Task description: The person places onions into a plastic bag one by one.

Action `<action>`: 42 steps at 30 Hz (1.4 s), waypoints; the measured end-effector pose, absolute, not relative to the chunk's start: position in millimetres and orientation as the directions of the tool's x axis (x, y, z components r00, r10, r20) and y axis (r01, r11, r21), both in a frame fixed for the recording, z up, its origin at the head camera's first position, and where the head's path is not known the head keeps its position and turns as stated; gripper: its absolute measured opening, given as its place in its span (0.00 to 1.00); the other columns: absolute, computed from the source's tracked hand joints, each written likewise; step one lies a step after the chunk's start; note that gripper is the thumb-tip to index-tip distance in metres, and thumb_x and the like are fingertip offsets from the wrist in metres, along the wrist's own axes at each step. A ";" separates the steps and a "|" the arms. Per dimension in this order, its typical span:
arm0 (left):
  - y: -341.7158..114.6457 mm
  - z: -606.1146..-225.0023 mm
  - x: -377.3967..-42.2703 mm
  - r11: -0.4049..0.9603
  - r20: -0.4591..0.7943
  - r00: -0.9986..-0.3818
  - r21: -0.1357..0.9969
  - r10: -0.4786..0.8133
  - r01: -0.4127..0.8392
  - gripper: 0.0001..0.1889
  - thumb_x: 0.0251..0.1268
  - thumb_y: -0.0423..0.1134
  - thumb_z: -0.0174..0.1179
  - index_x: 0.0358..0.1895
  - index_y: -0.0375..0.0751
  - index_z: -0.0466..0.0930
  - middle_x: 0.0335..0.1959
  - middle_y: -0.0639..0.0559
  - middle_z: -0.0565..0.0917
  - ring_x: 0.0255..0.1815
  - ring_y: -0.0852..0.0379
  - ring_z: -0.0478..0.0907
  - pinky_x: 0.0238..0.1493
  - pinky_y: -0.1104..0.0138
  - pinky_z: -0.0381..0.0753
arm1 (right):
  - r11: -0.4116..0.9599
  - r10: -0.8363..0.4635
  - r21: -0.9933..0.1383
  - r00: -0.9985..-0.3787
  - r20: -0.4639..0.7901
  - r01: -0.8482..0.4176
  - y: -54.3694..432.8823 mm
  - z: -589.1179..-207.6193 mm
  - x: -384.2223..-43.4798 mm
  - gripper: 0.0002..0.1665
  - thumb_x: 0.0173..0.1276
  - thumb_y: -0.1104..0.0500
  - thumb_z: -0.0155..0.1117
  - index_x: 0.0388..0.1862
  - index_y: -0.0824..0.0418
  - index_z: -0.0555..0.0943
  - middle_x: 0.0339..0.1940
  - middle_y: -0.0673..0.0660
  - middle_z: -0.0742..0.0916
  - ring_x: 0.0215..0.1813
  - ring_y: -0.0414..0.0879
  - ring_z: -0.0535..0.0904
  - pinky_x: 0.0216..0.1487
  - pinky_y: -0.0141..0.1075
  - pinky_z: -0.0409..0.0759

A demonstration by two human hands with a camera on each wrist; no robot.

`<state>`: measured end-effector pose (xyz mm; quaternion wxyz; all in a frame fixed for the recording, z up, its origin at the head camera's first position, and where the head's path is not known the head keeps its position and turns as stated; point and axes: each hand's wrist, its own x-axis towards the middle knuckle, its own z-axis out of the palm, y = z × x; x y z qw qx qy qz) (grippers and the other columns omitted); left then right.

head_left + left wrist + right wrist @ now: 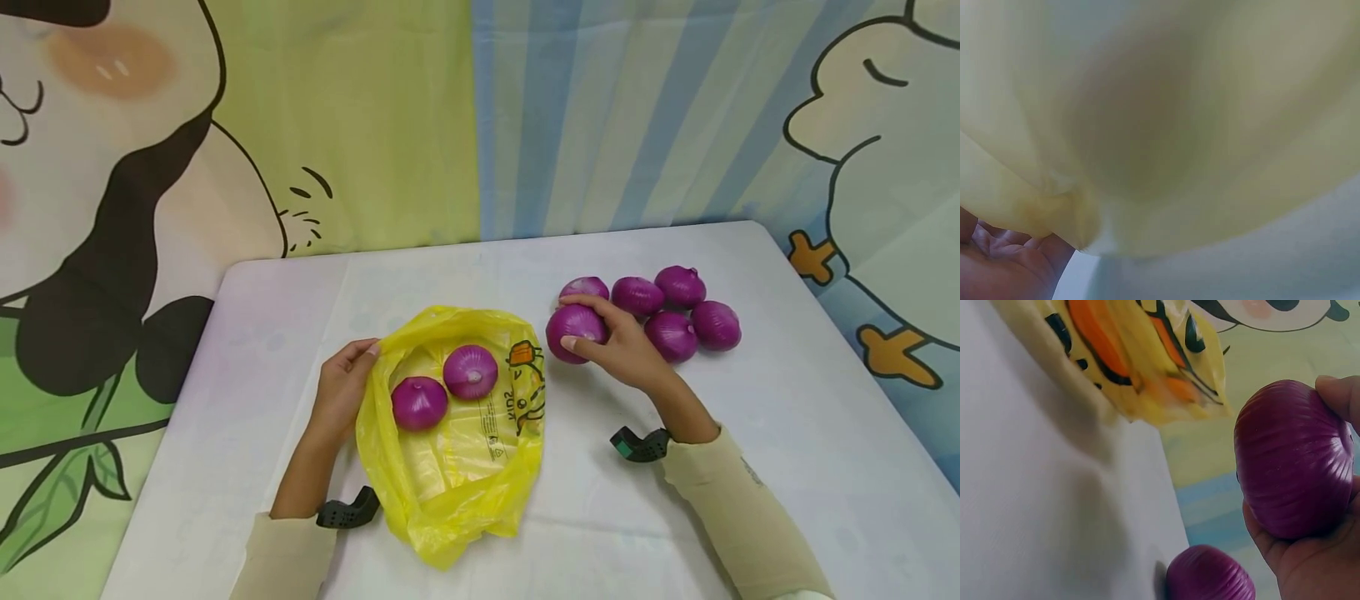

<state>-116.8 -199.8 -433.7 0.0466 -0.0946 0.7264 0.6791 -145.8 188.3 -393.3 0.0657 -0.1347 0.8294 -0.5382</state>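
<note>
A yellow plastic bag (457, 492) lies with its mouth spread wide on the table, and two purple onions rest inside it, a left onion (419, 404) and a right onion (470, 372). My left hand (343, 387) pinches the bag's left rim between thumb and fingers. The left wrist view is mostly filled by the blurred yellow film, a dark round shape showing through. With my right hand (618, 342) I grip another purple onion (1294, 459), thumb on one side and fingers on the other. It is raised above the table, just right of the bag's printed side.
Several more purple onions (672, 337) sit grouped at the back right of the white table (600, 517), one of them (584, 289) just behind the held onion. A cartoon-printed curtain (397, 125) hangs along the table's back edge. Both wrists wear black bands (641, 445).
</note>
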 end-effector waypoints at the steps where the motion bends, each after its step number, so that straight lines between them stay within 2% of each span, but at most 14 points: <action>1: -199.8 -433.8 -116.7 0.061 -0.196 -0.978 0.978 -0.076 -0.201 0.22 0.74 0.49 0.54 0.58 0.34 0.75 0.52 0.42 0.79 0.44 0.56 0.80 0.44 0.69 0.82 | 0.378 -0.300 -0.912 -0.953 0.041 -0.158 186.5 -392.5 -146.2 0.33 0.65 0.57 0.70 0.68 0.52 0.71 0.68 0.59 0.71 0.65 0.63 0.68 0.55 0.57 0.76; 21: -197.6 -436.2 -117.0 0.056 -0.196 -0.979 0.978 -0.060 -0.199 0.22 0.73 0.50 0.55 0.57 0.36 0.77 0.50 0.44 0.80 0.43 0.54 0.81 0.43 0.67 0.83 | 0.257 -0.391 -0.940 -0.914 0.112 -0.225 146.1 -371.8 -151.6 0.31 0.63 0.61 0.70 0.65 0.55 0.73 0.61 0.56 0.77 0.59 0.57 0.74 0.52 0.50 0.80; 34: -196.6 -433.7 -116.4 0.074 -0.201 -0.977 0.976 -0.066 -0.205 0.22 0.73 0.51 0.54 0.57 0.36 0.77 0.50 0.44 0.80 0.43 0.55 0.81 0.43 0.68 0.83 | 0.242 -0.446 -0.938 -0.887 0.121 -0.250 119.8 -367.3 -157.5 0.31 0.64 0.60 0.70 0.66 0.56 0.72 0.60 0.57 0.78 0.57 0.56 0.76 0.51 0.47 0.81; 42: -196.9 -432.9 -115.7 0.076 -0.205 -0.977 0.975 -0.061 -0.210 0.22 0.74 0.50 0.53 0.57 0.36 0.76 0.51 0.43 0.79 0.43 0.54 0.81 0.43 0.68 0.83 | 0.157 -0.488 -0.952 -0.859 0.156 -0.262 100.7 -362.4 -162.5 0.31 0.64 0.62 0.69 0.66 0.57 0.72 0.60 0.58 0.78 0.57 0.55 0.77 0.50 0.45 0.82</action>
